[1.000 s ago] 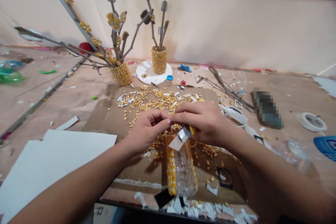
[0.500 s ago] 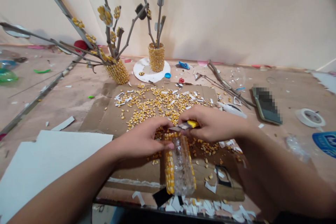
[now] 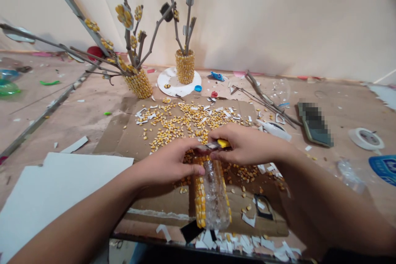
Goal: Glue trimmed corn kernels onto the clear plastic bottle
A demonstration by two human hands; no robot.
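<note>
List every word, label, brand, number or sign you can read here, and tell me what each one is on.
No text can be read for certain.
Blue label at the right edge: white lettering, too blurred and cut off by the frame to read.
Small blue wrapper near the wall: light marks, too small to read.
Phone: screen partly pixelated, nothing legible.

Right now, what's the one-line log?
left hand: touching partly kernel-covered plastic bottle; right hand: holding yellow-handled utility knife; corn kernels: scattered on cardboard
</note>
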